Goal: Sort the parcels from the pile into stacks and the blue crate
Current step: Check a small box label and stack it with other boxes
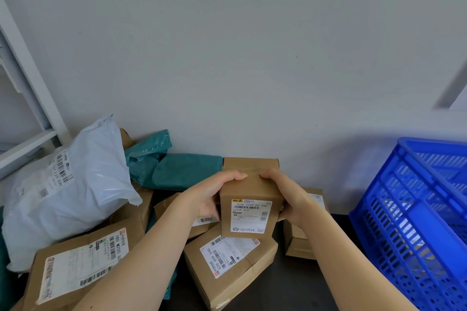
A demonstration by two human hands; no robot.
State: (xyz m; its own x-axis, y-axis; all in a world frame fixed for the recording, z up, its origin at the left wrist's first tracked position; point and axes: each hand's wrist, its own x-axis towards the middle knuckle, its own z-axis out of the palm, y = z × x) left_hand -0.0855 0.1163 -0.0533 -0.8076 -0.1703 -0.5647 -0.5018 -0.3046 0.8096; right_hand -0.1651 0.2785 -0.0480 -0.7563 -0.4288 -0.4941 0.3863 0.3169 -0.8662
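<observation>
A small brown cardboard box (250, 199) with a white shipping label facing me is held up above the pile. My left hand (211, 197) grips its left side, fingers curled over the top edge. My right hand (286, 197) grips its right side the same way. Below lies the pile: a flat brown box with a label (230, 265), a large brown box at the lower left (75, 270), a white plastic mailer bag (75, 184) and green mailer bags (177, 169) against the wall. The blue crate (414, 219) stands at the right.
Another brown box (300, 245) sits behind my right wrist, partly hidden. A pale wall rises directly behind the pile. White shelf framing (27, 118) stands at the far left. The parcels lie on a dark surface (290, 285).
</observation>
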